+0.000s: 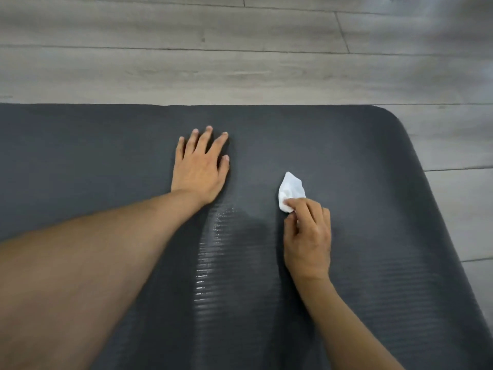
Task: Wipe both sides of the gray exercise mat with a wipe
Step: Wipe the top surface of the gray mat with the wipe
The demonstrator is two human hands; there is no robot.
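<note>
On the ribbed dark-gray foam exercise mat (373, 182), left hand (198, 169) lies flat, fingers spread, probably pinning it; right hand (306, 236) pinches a crumpled white wipe (290, 189) for wiping.

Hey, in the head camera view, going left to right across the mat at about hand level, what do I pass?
The left hand flat on the gray mat → white wipe pinched by the right hand → the mat's rounded right corner → wood floor.
</note>
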